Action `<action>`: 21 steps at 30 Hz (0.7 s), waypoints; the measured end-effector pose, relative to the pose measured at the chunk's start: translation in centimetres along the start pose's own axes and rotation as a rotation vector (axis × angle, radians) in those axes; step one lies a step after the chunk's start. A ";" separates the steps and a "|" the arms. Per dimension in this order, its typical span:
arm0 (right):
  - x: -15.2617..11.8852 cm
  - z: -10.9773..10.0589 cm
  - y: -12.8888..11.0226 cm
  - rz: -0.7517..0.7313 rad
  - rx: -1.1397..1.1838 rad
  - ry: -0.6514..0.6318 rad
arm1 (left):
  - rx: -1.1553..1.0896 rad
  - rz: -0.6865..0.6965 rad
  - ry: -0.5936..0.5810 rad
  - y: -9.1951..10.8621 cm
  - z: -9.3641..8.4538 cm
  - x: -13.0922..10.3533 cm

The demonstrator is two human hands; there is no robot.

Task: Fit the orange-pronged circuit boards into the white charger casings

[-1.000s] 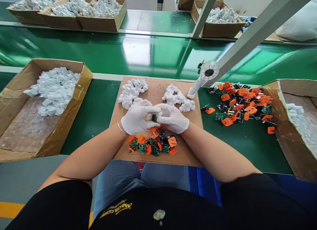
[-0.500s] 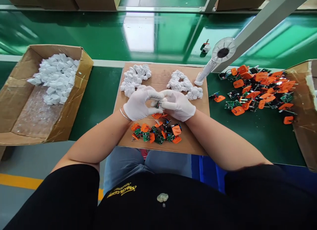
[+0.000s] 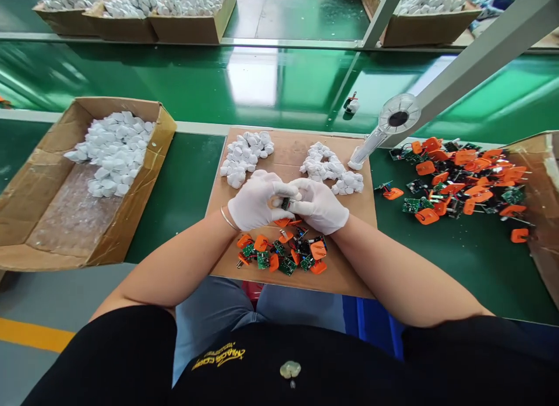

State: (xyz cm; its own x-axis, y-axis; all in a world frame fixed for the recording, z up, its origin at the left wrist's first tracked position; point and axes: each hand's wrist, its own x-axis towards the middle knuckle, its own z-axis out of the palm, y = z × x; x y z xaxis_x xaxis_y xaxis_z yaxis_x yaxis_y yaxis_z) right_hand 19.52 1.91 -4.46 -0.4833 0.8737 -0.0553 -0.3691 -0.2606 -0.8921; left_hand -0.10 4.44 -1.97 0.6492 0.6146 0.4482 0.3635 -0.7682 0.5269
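My gloved left hand [image 3: 257, 202] and my gloved right hand [image 3: 322, 208] meet over a sheet of cardboard [image 3: 288, 139]. Their fingers close together on a small dark green circuit board [image 3: 286, 204]; most of it is hidden by the gloves. Just below my hands lies a loose cluster of circuit boards with orange plastic pieces [image 3: 279, 251]. Small white lumps sit beyond my hands in two groups, a left pile [image 3: 247, 152] and a right pile [image 3: 325, 161].
An open cardboard box [image 3: 70, 219] with white pieces [image 3: 116, 149] stands on the left. On the right, more boards with orange pieces [image 3: 471, 179] are heaped beside another box [image 3: 537, 173]. A clear handheld fan [image 3: 398, 117] leans near a slanted metal post [image 3: 476, 56]. Filled boxes [image 3: 187, 30] line the back shelf.
The view has tilted upward, so the contents of the back boxes now show. My hands stay together on the circuit board, with a slight shift of the fingers around it.
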 end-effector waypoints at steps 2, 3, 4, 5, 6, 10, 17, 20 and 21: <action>-0.1 0.2 -0.2 -0.034 -0.012 0.004 | -0.010 0.037 0.009 0.2 -0.2 0.1; -0.1 0.3 -0.5 -0.041 -0.001 -0.006 | -0.048 0.044 0.022 0.2 -0.3 0.1; -0.1 0.5 -0.7 -0.044 0.019 -0.023 | -0.094 0.040 0.036 0.3 -0.4 0.1; -0.1 0.6 -1.0 -0.041 0.045 -0.043 | -0.138 0.029 0.049 0.3 -0.4 0.1; -0.2 0.6 -1.2 -0.032 0.069 -0.063 | -0.170 0.014 0.059 0.3 -0.4 0.1; -0.1 0.6 -1.2 -0.038 0.073 -0.062 | -0.174 -0.029 0.052 0.5 -0.4 0.0; -0.1 0.9 -1.1 -0.040 0.126 -0.019 | -0.337 -0.037 0.086 0.6 -0.3 -0.1; -0.1 0.8 -1.0 -0.016 0.137 -0.021 | -0.310 -0.043 0.076 0.5 -0.3 0.0; 0.0 0.8 -0.9 -0.024 0.134 -0.017 | -0.282 -0.042 0.056 0.5 -0.3 0.0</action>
State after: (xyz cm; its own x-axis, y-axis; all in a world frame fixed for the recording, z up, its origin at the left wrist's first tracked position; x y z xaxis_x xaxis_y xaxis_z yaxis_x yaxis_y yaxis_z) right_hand 19.25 1.81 -3.27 -0.4860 0.8736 -0.0263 -0.4829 -0.2935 -0.8250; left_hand -0.17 4.10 -1.49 0.5970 0.6599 0.4563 0.1847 -0.6665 0.7223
